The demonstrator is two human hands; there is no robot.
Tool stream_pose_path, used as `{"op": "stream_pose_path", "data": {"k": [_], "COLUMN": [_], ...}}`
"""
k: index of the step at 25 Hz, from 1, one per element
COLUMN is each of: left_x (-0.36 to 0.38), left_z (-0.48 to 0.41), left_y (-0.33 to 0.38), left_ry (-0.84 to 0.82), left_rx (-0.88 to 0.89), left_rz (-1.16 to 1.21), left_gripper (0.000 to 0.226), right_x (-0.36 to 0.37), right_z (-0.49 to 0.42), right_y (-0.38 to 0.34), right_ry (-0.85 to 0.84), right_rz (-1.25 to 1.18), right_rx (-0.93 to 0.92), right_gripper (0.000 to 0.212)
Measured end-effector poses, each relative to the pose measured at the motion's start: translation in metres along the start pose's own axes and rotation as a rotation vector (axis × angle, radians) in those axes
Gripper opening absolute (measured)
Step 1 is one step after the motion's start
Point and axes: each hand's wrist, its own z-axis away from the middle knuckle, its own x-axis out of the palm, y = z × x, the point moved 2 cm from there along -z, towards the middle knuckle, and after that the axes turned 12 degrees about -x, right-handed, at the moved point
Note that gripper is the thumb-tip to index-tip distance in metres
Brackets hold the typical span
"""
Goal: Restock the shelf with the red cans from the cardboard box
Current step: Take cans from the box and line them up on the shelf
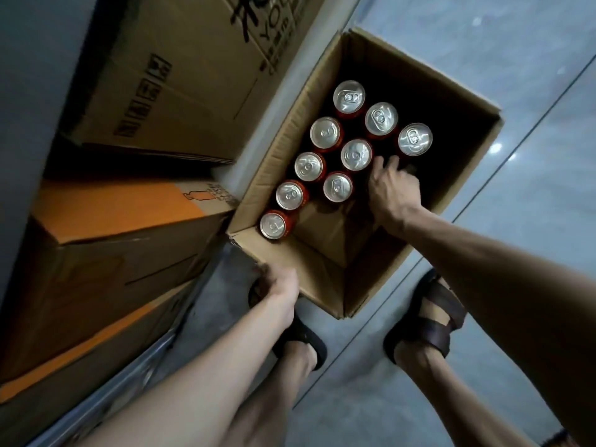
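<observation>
— Gripping the near corner of the cardboard box [309, 269], left hand [280, 283] curled shut on its edge.
— Standing upright along the box's left wall, nine red cans [356, 154].
— Reaching inside the box, right hand [392, 185], fingers closing over something dark; contents unclear.

Open cardboard box [280, 150] on floor; nine upright red cans [356, 155] along left side.

Single head view, looking steeply down, close above open box [280, 146].
</observation>
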Motion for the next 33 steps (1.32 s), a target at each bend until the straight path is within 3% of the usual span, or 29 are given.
{"op": "stream_pose_path", "data": {"k": [3, 7, 9, 11, 13, 15, 20, 24, 29, 31, 33], "left_x": [-0.012, -0.046, -0.067, -0.093, -0.128, -0.17, -0.323, -0.432, -0.545, -0.574, -0.592], "left_z": [0.01, 0.062, 0.118, 0.19, 0.27, 0.344, 0.516, 0.589, 0.604, 0.594, 0.58], "left_y": [0.001, 0.005, 0.011, 0.018, 0.024, 0.023, 0.013, 0.0, -0.032, -0.042, -0.05], "left_ry": [-0.123, -0.002, -0.016, -0.18, -0.342, -0.374, -0.474, -0.541, -0.501, -0.426, -0.31], "left_rx": [0.014, 0.159, 0.363, 0.614, 0.83, 0.958, 1.099, 1.09, 1.138, 1.166, 1.183], "left_rz": [0.052, -0.119, -0.213, -0.231, -0.241, -0.183, 0.036, 0.076, -0.078, -0.058, 0.037], "left_gripper": [0.037, 0.046, 0.06, 0.076, 0.09, 0.09, 0.07, 0.054, 0.062, 0.068, 0.074], "right_x": [-0.018, -0.071, -0.12, -0.183, -0.256, -0.327, -0.53, -0.633, -0.704, -0.715, -0.721], "right_z": [0.019, 0.077, 0.116, 0.158, 0.198, 0.232, 0.319, 0.369, 0.409, 0.412, 0.413], "right_y": [-0.001, -0.001, 0.001, 0.001, -0.006, -0.018, -0.067, -0.123, -0.212, -0.246, -0.28], "right_ry": [-0.053, -0.055, -0.007, 0.043, 0.078, 0.114, 0.241, 0.19, 0.032, -0.035, 0.0], "right_rz": [-0.095, -0.332, -0.633, -0.941, -1.142, -1.274, -1.327, -1.302, -1.268, -1.194, -1.082], "right_rx": [0.022, 0.048, 0.061, 0.077, 0.056, 0.014, -0.182, -0.356, -0.584, -0.597, -0.569], "right_gripper": [0.046, 0.061, 0.06, 0.055, 0.051, 0.047, 0.042, 0.052, 0.042, 0.051, 0.067]}}
